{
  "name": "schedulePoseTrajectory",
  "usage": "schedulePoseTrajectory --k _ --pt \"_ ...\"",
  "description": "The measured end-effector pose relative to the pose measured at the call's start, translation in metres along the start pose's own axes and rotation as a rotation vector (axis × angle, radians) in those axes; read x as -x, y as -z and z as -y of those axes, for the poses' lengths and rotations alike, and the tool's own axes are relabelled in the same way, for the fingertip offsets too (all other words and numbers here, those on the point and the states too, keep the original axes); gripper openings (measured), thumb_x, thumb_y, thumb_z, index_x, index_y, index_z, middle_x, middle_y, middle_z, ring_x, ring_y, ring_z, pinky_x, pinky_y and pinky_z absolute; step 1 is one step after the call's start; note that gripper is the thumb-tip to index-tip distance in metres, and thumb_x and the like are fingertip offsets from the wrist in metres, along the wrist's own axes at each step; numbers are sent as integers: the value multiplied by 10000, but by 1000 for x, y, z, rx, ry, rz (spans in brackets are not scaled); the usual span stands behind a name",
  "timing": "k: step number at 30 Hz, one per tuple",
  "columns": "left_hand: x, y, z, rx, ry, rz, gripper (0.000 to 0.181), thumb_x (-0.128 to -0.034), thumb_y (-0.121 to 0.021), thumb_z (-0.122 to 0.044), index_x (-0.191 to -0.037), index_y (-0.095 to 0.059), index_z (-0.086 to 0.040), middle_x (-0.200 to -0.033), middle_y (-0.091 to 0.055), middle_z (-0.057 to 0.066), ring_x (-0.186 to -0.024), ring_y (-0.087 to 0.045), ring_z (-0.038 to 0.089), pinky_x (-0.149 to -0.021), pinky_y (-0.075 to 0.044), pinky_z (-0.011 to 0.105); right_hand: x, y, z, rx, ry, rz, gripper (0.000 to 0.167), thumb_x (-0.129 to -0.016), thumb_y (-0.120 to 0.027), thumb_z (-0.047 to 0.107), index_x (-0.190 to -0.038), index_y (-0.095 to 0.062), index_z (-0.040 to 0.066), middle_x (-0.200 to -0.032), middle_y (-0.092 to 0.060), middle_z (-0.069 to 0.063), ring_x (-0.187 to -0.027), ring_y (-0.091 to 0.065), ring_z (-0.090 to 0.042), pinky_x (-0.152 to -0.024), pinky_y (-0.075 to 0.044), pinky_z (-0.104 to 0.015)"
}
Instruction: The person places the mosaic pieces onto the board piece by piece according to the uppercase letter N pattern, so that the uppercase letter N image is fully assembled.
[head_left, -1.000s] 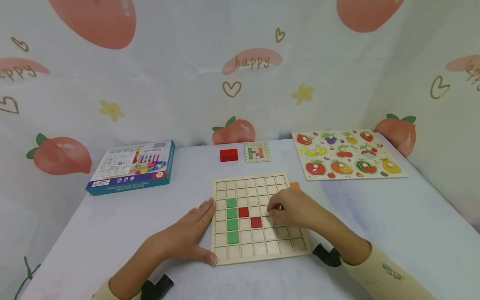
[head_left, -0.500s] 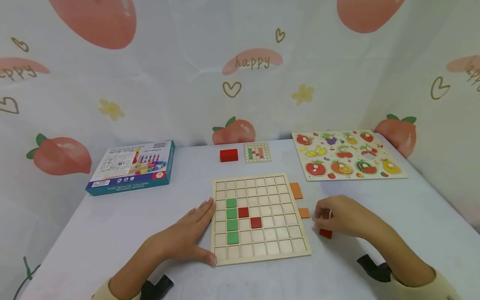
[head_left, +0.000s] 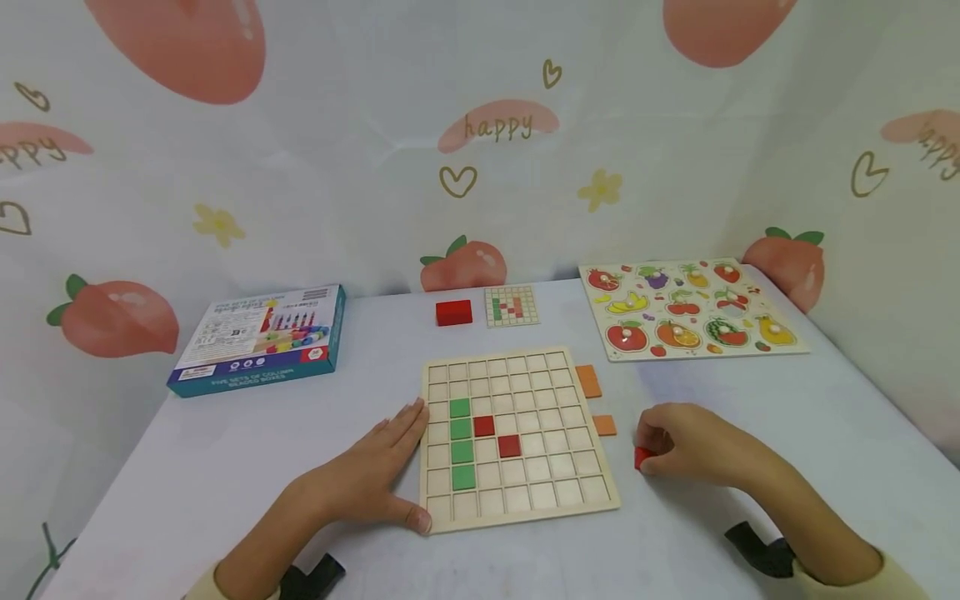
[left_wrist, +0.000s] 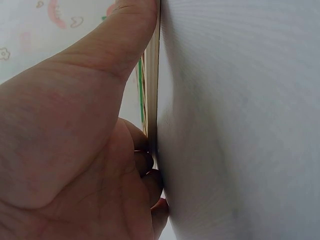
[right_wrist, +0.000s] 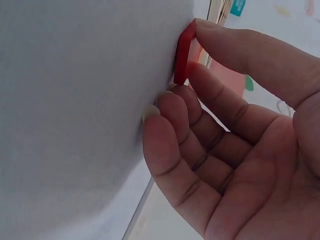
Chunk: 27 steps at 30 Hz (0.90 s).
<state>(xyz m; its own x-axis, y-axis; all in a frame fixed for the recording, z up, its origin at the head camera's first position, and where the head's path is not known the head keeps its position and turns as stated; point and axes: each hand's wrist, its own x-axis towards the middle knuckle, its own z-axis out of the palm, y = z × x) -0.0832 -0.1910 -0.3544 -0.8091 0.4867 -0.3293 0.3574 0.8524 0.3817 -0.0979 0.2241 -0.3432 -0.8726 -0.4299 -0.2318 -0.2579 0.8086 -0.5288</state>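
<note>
A wooden grid board (head_left: 552,493) lies mid-table, with several green tiles (head_left: 462,452) in one column and two red tiles, one (head_left: 483,426) beside the column and one (head_left: 509,446) lower right. My left hand (head_left: 360,475) rests along the board's left edge, thumb and fingers spread; in the left wrist view the hand (left_wrist: 75,125) touches that edge. Right of the board, my right hand (head_left: 697,446) pinches a red tile (head_left: 642,457). The right wrist view shows this tile (right_wrist: 183,55) between thumb and forefinger of the hand (right_wrist: 240,150), tilted at the table surface.
Two orange pieces (head_left: 588,381) (head_left: 603,425) lie at the board's right edge. Behind the board are a red block (head_left: 453,313) and a small pattern card (head_left: 512,306). A boxed set (head_left: 255,337) stands back left, a fruit puzzle (head_left: 693,310) back right.
My right hand has moved from over the board to the table at its right and now pinches a red tile there. The left hand has stayed at the board's edge.
</note>
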Motion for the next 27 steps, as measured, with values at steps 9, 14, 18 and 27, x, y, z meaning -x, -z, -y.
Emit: schedulePoseTrajectory --k 9,14,18,27 --pt "0 -2 2 -20 -13 -3 1363 -631 -705 -805 -1613 -113 -68 -1679 -41 70 -1529 -11 232 -1209 -93 493 0 -1 4 -38 32 12 264 -777 -858 98 -830 -610 171 -751 -565 73 -723 -525 -144 -617 -483 -264" --pt "0 -2 2 -17 -13 -6 1363 -629 -704 -807 -1614 -113 -74 -1680 -41 63 -1529 -10 228 -1208 -93 497 0 3 6 -82 75 16 196 -840 -791 50 -836 -639 174 -762 -594 82 -740 -548 -148 -613 -497 -264" --pt "-1 -2 2 -13 -11 -5 1364 -627 -720 -798 -1614 -119 -74 -1679 -48 63 -1529 -13 227 -1208 -94 500 -5 8 15 -98 126 2 162 -860 -776 53 -858 -666 173 -768 -606 91 -744 -563 -136 -615 -509 -260" --pt "-1 -3 3 -23 -5 4 1358 -629 -725 -795 -1616 -118 -87 -1680 -40 38 -1529 -3 210 -1209 -89 493 -23 6 35 -89 214 2 165 -862 -780 47 -848 -683 181 -774 -623 119 -733 -580 -104 -638 -530 -252"
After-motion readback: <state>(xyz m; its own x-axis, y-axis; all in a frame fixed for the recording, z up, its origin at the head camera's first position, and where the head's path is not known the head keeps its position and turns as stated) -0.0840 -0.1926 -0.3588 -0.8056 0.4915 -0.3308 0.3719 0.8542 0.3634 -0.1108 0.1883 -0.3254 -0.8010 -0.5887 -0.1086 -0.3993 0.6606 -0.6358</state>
